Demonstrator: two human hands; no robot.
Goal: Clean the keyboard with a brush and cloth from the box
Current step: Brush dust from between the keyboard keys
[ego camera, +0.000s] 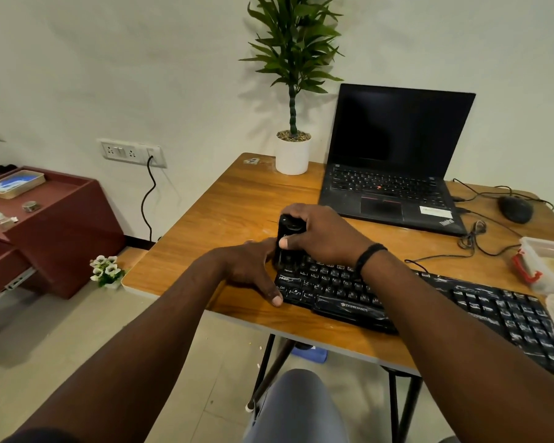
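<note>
Gripped in rt hand (320,233): brush (287,238) on keyboard (429,302), laptop (394,161) behind.

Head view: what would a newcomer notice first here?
First, the right hand gripping a black brush over the left end of the black keyboard, with the left hand resting beside that end. Behind them an open laptop with a dark screen and a potted plant stand on the wooden table.
</note>
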